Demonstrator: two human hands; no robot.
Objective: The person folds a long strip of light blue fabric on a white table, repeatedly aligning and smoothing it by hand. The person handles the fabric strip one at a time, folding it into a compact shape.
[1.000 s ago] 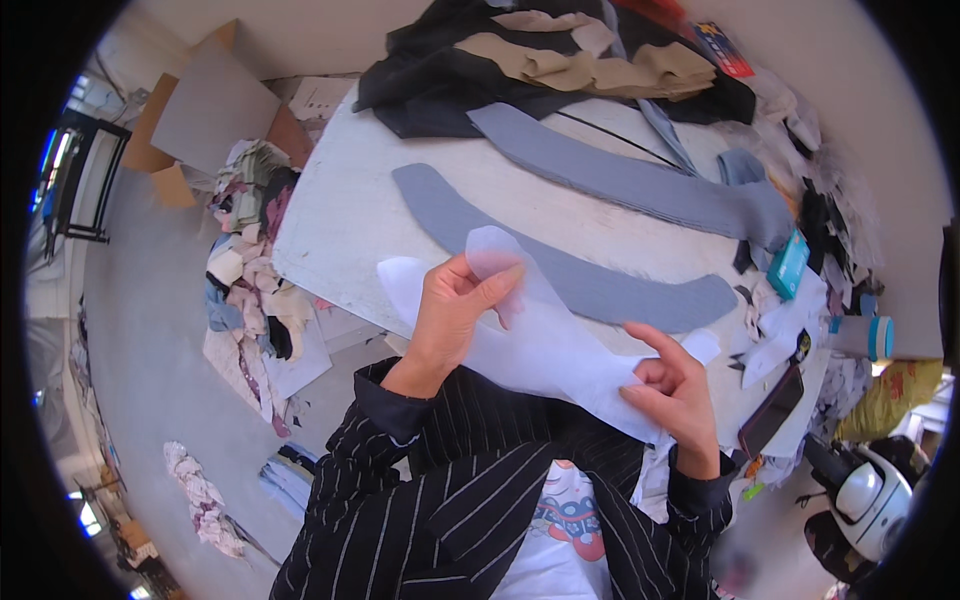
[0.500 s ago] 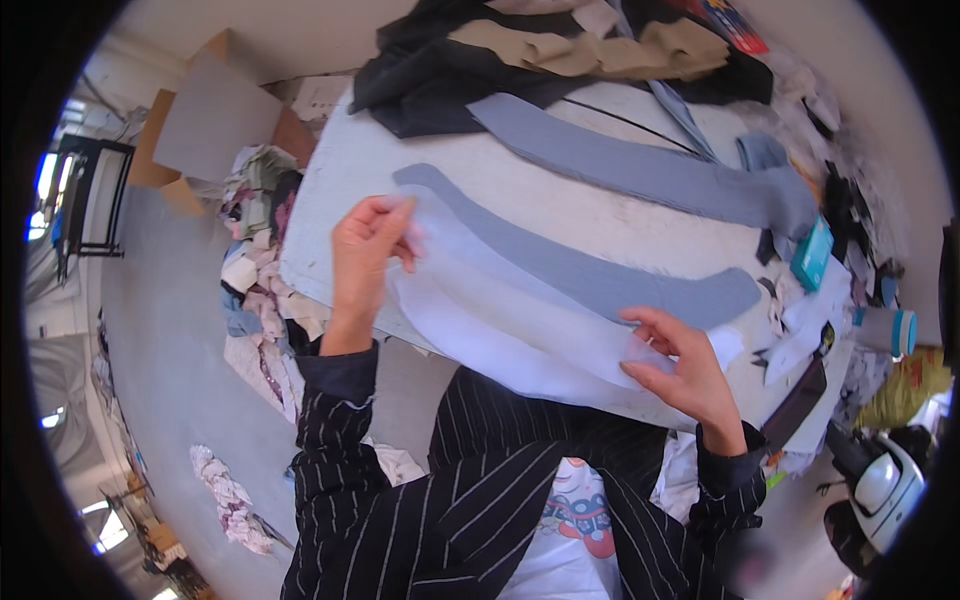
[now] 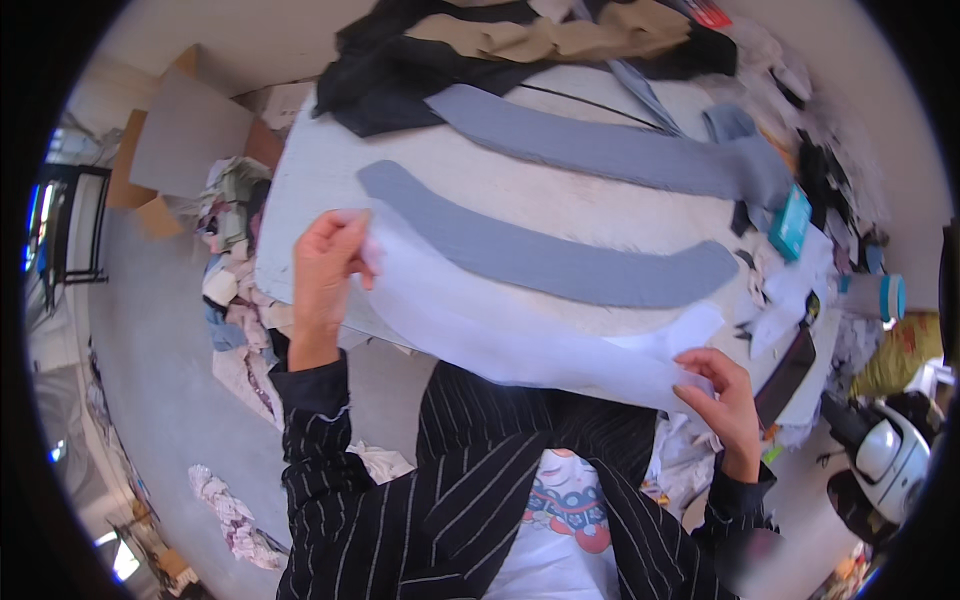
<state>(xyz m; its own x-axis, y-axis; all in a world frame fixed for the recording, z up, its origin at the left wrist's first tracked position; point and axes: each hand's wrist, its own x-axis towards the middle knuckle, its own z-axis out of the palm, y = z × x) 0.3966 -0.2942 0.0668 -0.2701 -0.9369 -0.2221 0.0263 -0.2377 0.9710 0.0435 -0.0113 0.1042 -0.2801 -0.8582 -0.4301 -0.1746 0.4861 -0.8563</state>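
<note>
A thin white curved strip (image 3: 500, 325), slightly sheer like interfacing, stretches between my hands above the table's near edge. My left hand (image 3: 325, 275) pinches its left end between thumb and fingers. At the other end, my right hand (image 3: 722, 400) grips the right tip, thumb and fingers closed on it. Just beyond the strip, a grey-blue curved fabric piece (image 3: 540, 250) of similar shape lies flat on the white table (image 3: 310, 180). Farther back rests a longer grey-blue piece (image 3: 600, 155), its right end bunched.
Dark cloth (image 3: 380, 85) with a tan strip (image 3: 560, 40) lies at the table's far side. A teal box (image 3: 790, 222) and scraps crowd the right. Fabric scraps (image 3: 240, 275) pile along the left edge, near a cardboard box (image 3: 190, 140). A scooter (image 3: 885, 460) stands at lower right.
Both hands have moved apart, the right one rightward and down, the left one leftward. The white strip now hangs more stretched out, uncovering more of the near grey-blue piece. The view has shifted slightly.
</note>
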